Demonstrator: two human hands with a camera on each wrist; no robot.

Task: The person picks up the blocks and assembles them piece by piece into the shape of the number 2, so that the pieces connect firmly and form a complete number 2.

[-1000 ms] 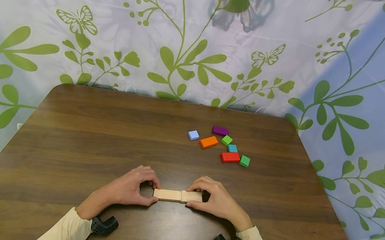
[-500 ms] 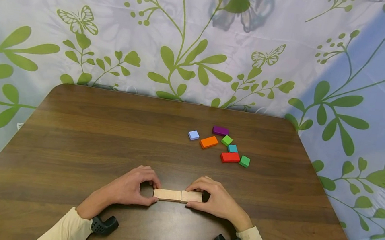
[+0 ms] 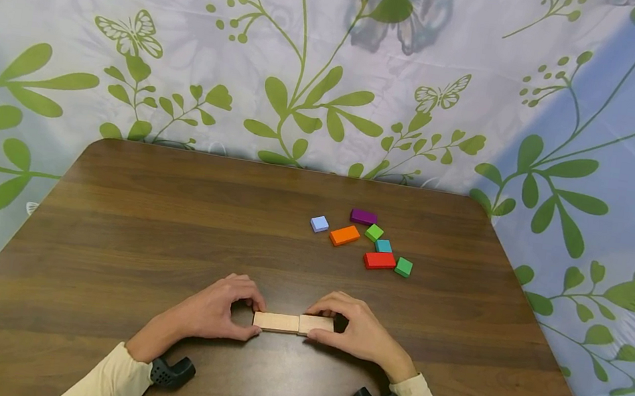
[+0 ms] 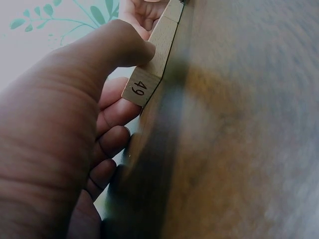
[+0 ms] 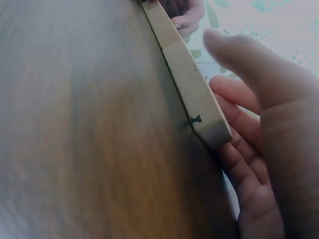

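Observation:
Two pale wooden blocks lie end to end in a row on the brown table, a thin seam between them. My left hand (image 3: 221,306) pinches the left wooden block (image 3: 277,322) near its outer end, thumb in front and fingers behind. The number 49 shows on that end in the left wrist view. My right hand (image 3: 357,330) is around the right wooden block (image 3: 307,322). In the right wrist view its thumb (image 5: 234,50) stands off the block, while the fingers sit behind it; whether they touch it I cannot tell. A small dark mark shows on this block.
Farther back on the table (image 3: 170,219) lie several coloured blocks, among them a red block (image 3: 379,260), an orange block (image 3: 344,236), a purple block (image 3: 364,217) and a light blue block (image 3: 319,224). A patterned cloth (image 3: 193,41) hangs behind the table.
My right thumb has lifted slightly and now overlaps the right block in the head view. The left hand and both wooden blocks stay in place.

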